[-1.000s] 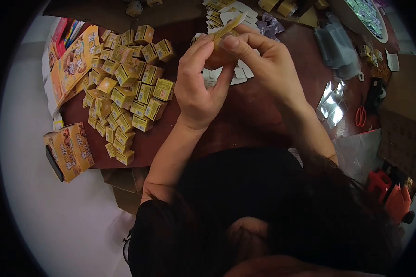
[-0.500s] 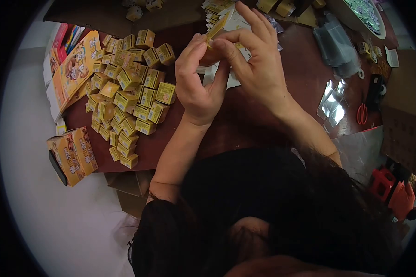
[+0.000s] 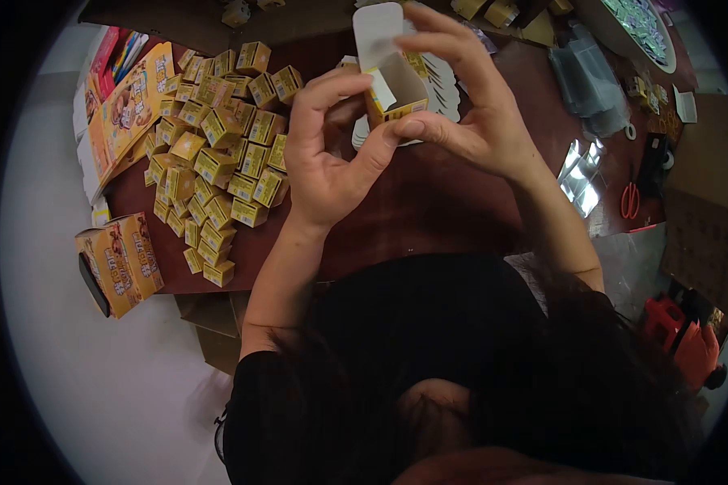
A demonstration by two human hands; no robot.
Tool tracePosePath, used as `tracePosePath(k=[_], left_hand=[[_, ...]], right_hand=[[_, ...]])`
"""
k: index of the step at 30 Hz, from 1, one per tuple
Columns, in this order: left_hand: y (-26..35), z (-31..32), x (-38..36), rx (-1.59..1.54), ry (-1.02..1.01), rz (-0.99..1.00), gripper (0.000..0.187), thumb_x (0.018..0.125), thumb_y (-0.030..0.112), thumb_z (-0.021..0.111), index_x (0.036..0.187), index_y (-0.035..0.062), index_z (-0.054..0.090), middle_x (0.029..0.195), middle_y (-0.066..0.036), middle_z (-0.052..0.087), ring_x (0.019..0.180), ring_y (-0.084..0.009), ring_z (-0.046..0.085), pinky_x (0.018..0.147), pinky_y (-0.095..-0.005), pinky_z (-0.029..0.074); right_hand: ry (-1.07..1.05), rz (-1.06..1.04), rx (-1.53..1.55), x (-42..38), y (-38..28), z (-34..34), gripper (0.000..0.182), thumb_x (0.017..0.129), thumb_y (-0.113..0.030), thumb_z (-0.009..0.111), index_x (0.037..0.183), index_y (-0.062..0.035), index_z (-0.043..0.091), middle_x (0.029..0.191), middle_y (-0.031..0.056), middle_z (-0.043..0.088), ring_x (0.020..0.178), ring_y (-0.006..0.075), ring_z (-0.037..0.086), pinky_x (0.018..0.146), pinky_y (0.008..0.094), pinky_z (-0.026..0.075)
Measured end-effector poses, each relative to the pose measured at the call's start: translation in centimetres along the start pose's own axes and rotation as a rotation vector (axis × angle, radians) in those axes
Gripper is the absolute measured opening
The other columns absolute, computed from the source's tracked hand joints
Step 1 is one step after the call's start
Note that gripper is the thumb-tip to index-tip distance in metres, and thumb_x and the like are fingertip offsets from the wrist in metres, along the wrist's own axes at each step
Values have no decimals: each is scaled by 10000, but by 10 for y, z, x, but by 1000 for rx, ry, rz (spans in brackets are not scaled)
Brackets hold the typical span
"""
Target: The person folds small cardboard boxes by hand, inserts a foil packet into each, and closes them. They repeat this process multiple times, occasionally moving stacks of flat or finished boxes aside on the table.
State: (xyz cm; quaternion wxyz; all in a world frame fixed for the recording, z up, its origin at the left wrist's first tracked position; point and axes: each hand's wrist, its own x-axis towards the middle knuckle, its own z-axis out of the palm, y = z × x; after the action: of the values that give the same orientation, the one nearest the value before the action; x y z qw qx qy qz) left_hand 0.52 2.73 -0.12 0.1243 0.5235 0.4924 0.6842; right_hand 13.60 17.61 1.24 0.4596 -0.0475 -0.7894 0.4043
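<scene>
Between my hands is a small yellow box (image 3: 407, 107), its top open and a white flap raised at the far side. My left hand (image 3: 332, 149) holds the box at its left side, thumb at the near edge. The thumb of my right hand (image 3: 477, 113) presses the near side, while its other fingers are spread above the box's right side. Behind and beneath the box lie stacked flat cartons (image 3: 441, 85) with white edges. Left of my left hand is a heap of closed yellow boxes (image 3: 218, 145).
A larger orange carton (image 3: 121, 267) stands at the table's left edge, near orange printed packaging (image 3: 129, 113). On the right are clear plastic sleeves (image 3: 586, 81), shiny film (image 3: 581, 178), red-handled scissors (image 3: 629, 200) and a bowl of green packets (image 3: 639, 32).
The box has gone from folded-looking and mostly hidden by my fingers to opened out, with its white flap up. My left hand has moved slightly left.
</scene>
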Motion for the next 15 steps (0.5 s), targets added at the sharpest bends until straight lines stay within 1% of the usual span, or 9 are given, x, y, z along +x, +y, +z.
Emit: tracePosePath(k=[1,2,3,5,7,10,12,14,15], left_hand=[[2,-4,1,4,-119,-67,456,868,26,761,1255,6,521,1281,-116,530,1085,-182,631,921,-315,547],[2,-4,0,3,-118,-65,456,868,26,761,1255,6,521,1281,-116,530,1085,-182,631,921,-315,547],[1,-4,-2,-65,-119,-102,421,877,23,752,1235,9,532,1266,-111,533,1073,-181,637,920,-312,551],[3,-3,-3,-134,-119,-142,385,886,19,743,1215,12,543,1251,-107,535,1062,-180,643,918,-310,554],[9,-3,-4,-288,-117,-324,404,896,14,735,1228,6,506,1257,-117,536,1090,-185,639,934,-310,554],[14,-2,0,-369,-56,-429,449,903,19,731,1257,2,455,1268,-133,537,1113,-200,639,941,-306,557],[16,-2,3,-374,-70,-459,469,905,15,727,1271,1,434,1271,-140,536,1119,-208,640,934,-303,559],[17,-3,3,-379,-83,-492,488,907,11,724,1284,-1,413,1275,-146,536,1126,-215,642,928,-301,562],[18,-3,3,-368,-87,-523,479,910,12,720,1282,-1,417,1274,-146,536,1121,-217,646,926,-300,564]], right_hand=[[-156,45,58,-2,2,-4,488,810,-381,828,1179,-93,689,1363,172,556,1307,327,504,1050,431,444],[-312,89,114,-2,3,-8,478,818,-364,827,1179,-85,688,1321,160,591,1259,308,557,1032,418,462],[-314,86,111,-3,3,-9,478,818,-364,827,1179,-85,688,1321,160,591,1259,308,557,1032,418,462],[-303,114,232,-5,0,-10,436,834,-339,817,1152,-66,693,1240,131,646,1190,268,612,1003,396,487],[-261,154,304,-9,2,-6,407,843,-325,813,1134,-65,698,1230,115,653,1178,250,620,997,387,489],[-183,208,439,-9,-3,0,356,856,-300,804,1097,-58,705,1181,81,676,1127,217,643,970,366,500],[-150,221,500,-4,-6,-6,335,861,-288,801,1079,-52,706,1142,63,692,1088,202,658,950,354,509],[-383,174,394,1,-6,-19,241,901,-65,731,1120,1,656,1118,102,681,1081,194,646,980,341,508],[-382,178,395,2,-7,-19,241,901,-65,731,1120,1,656,1118,102,681,1081,194,646,980,341,508]])
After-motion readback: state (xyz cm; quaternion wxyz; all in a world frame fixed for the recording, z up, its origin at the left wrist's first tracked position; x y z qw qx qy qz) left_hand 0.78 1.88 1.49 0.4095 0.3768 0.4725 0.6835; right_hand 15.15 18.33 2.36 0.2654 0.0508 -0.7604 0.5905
